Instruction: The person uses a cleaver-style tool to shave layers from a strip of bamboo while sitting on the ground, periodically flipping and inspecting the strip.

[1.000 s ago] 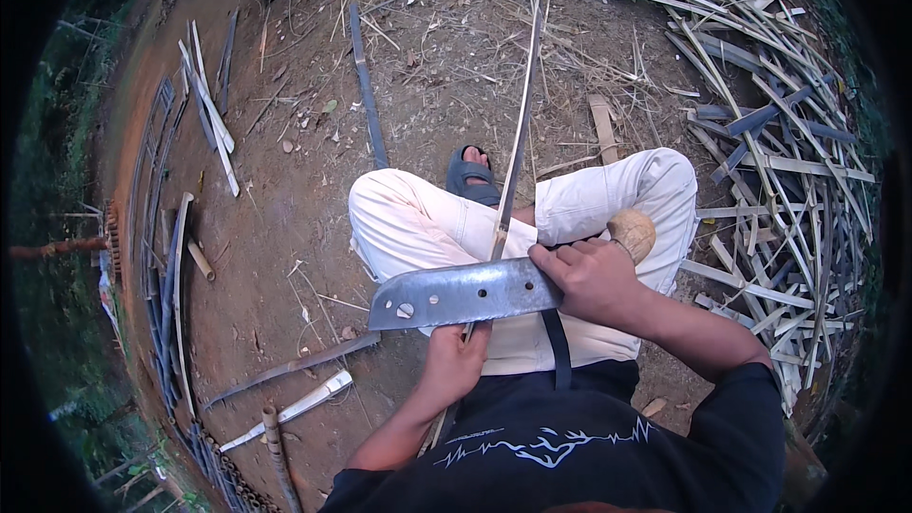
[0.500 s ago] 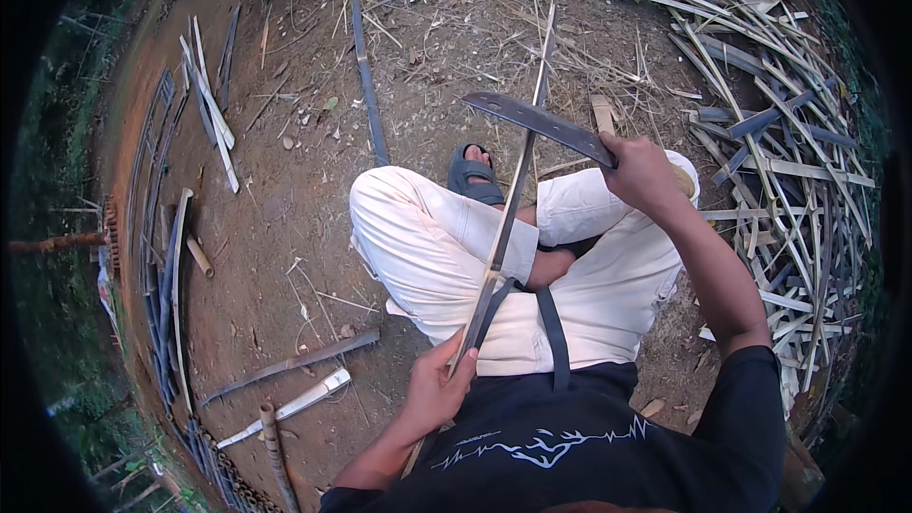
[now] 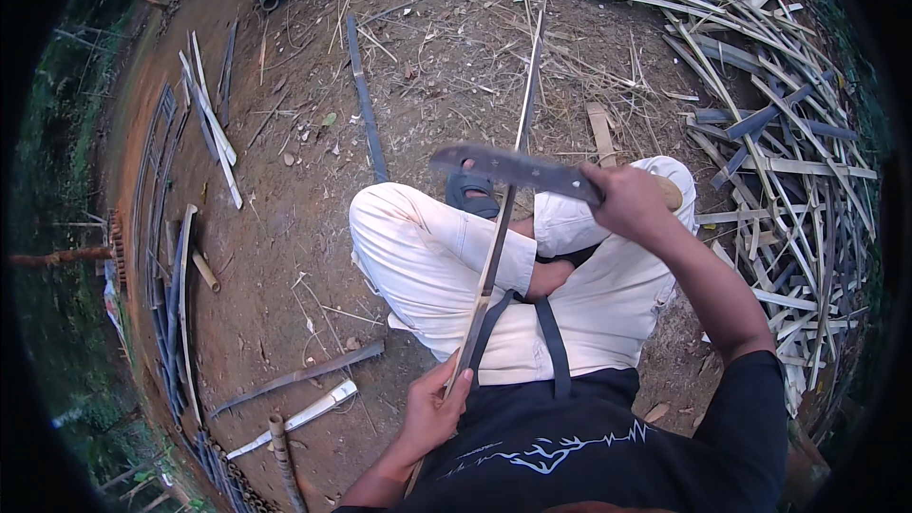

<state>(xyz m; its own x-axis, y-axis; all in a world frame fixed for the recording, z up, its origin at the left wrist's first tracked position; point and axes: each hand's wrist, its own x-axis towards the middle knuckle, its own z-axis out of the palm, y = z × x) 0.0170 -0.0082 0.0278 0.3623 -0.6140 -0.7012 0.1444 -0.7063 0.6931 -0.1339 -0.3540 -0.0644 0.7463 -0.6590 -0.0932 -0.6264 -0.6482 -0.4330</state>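
Note:
My left hand (image 3: pixel 437 410) is closed around the lower part of a long, narrow bamboo strip (image 3: pixel 490 271). The strip runs from beside my shirt, up over my crossed legs, to the ground ahead. In my right hand (image 3: pixel 632 199) is the handle of a machete (image 3: pixel 551 179), its wide dark blade pointing left. The blade lies across the strip above my shins; whether it touches cannot be told. Most of the handle is hidden by my fingers.
A big heap of split bamboo (image 3: pixel 788 180) curves along the right. More dark strips and poles (image 3: pixel 176 323) lie at the left. One dark slat (image 3: pixel 365 104) rests ahead of my knee. Shavings litter the soil, and a sandal (image 3: pixel 470 198) shows on my foot.
The machete has come down and toward me along the strip, its blade tip swinging left and its flat now showing more. My left hand still grips the strip, slightly lower in view.

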